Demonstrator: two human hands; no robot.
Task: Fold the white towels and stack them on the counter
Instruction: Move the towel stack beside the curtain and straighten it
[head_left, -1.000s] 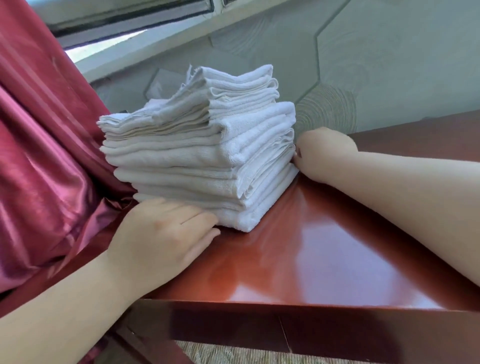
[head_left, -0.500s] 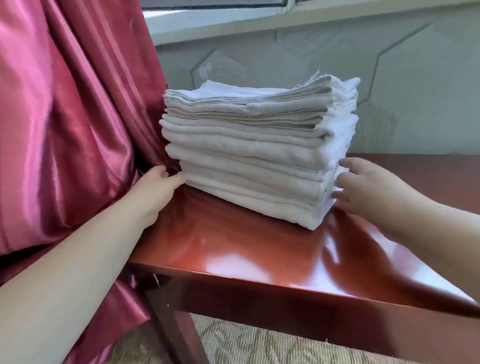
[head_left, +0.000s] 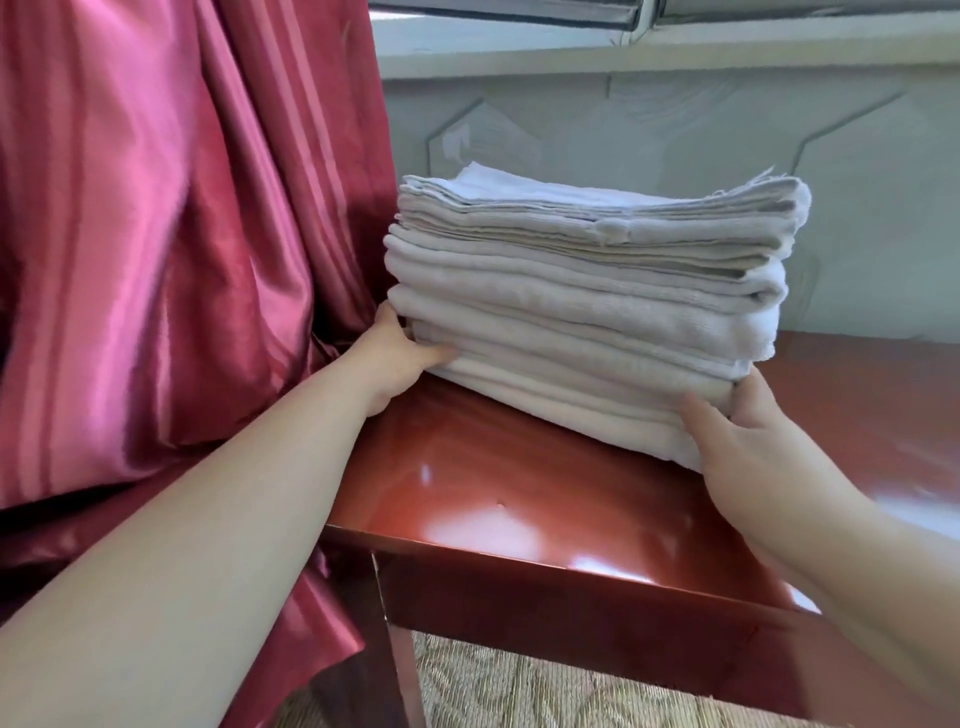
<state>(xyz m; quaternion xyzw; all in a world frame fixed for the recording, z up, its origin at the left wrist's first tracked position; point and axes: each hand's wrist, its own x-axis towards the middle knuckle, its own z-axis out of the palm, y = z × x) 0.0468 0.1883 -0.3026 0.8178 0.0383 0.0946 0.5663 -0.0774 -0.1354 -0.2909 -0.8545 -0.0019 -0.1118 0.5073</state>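
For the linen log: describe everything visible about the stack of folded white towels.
The stack of folded white towels has many soft terry layers, thicker ones below and thinner ones with frayed edges on top, with the folds facing the camera. It sits roughly squared on the glossy red-brown counter near its left end, beside the red satin curtain. The person's left grip holds its lower left corner, thumb on the front. The right grip holds the lower right corner likewise.

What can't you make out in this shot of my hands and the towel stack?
Head view:
- Fingertips of left hand: hidden behind towel stack, left end.
- Fingertips of right hand: behind its right corner.
- Towel count: layers merge, too fine.
- Right end of counter: cut off by frame edge.
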